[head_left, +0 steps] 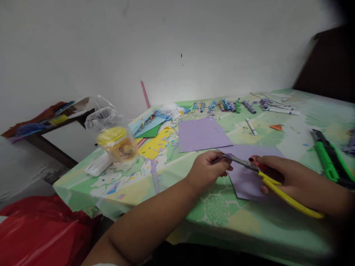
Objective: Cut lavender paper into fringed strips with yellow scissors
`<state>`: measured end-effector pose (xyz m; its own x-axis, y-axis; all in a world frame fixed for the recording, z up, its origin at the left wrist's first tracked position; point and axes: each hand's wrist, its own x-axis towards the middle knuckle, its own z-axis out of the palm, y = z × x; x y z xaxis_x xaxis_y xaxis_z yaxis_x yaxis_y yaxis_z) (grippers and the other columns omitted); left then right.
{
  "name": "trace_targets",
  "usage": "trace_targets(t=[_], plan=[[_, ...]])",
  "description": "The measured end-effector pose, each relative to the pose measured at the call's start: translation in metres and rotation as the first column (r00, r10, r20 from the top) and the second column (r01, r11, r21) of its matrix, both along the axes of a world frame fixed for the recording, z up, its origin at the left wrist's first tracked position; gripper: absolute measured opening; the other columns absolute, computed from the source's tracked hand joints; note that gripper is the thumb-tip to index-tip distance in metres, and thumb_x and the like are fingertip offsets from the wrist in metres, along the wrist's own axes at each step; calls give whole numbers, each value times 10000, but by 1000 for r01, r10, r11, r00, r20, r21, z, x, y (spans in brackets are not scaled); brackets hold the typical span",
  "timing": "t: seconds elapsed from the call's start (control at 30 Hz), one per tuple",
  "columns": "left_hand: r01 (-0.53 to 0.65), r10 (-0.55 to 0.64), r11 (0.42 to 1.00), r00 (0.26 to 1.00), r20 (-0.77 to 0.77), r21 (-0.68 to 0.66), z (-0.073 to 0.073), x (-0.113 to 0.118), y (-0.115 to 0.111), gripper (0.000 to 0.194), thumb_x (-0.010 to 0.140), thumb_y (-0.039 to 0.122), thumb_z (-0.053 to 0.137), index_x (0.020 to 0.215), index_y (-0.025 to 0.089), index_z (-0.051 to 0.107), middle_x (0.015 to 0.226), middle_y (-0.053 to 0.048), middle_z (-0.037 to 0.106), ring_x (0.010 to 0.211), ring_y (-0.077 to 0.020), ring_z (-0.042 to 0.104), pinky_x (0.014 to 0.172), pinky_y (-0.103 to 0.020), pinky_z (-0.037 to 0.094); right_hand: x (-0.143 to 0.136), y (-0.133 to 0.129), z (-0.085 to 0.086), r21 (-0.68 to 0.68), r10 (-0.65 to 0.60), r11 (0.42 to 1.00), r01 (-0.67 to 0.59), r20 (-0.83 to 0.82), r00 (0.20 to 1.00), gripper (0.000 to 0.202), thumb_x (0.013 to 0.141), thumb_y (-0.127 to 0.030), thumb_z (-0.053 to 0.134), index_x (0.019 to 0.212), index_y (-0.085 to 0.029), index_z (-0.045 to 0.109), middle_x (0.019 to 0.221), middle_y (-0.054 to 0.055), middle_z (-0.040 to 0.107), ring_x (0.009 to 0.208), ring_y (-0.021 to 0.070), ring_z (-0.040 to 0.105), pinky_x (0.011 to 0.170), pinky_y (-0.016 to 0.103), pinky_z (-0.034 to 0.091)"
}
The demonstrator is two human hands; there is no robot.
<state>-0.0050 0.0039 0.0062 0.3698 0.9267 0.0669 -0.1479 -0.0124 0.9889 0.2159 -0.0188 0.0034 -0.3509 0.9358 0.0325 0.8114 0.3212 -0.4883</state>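
My right hand (280, 173) is closed round a pair of scissors (249, 164) with metal blades and yellow handles. Something small and red (253, 159) shows by its fingers; I cannot make out its kind. The blades point left, to the fingertips of my left hand (208, 166). That hand is closed in a pinch on a small purple paper piece (227, 158), partly hidden by the blades. Under the scissors lies a purple paper sheet (244, 184). Just beyond my left hand is another purple sheet (203, 135), flat on the table.
A flowered cloth covers the table (216, 210). On the left stand a yellow-lidded tub (116, 144) in clear plastic, and coloured paper (155, 142) with scraps. Small curled paper rolls (226, 105) line the back. A marker (251, 126) and a green box cutter (330, 159) lie right.
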Motion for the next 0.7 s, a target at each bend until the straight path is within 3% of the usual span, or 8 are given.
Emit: trace_targets(t=[0.17, 0.47, 0.7], plan=[[-2, 2, 1000, 1000, 7, 4, 0, 0, 0, 68, 687, 210, 617, 704, 145, 609, 593, 9, 593, 486, -63, 495, 517, -209, 413, 2, 2, -2, -20, 1, 1000, -1, 26, 1000, 416, 743, -521, 577, 1009, -202, 566, 967, 89, 655, 867, 317, 585, 755, 441, 453], [-5, 5, 1000, 1000, -4, 2, 0, 0, 0, 45, 700, 194, 605, 702, 150, 614, 587, 10, 592, 484, -67, 499, 516, -213, 411, 2, 0, -1, 27, 4, 1000, -4, 12, 1000, 402, 743, -527, 582, 1020, -235, 595, 1126, 106, 636, 1032, 360, 563, 825, 455, 463], [-51, 52, 999, 998, 40, -19, 2, 0, -1, 60, 704, 211, 623, 706, 151, 623, 549, 24, 588, 450, -60, 492, 479, -197, 393, 5, -1, -5, -25, -20, 999, 20, -5, 1000, 565, 747, -584, 561, 1185, -232, 499, 1297, 131, 531, 1167, 375, 472, 921, 489, 420]])
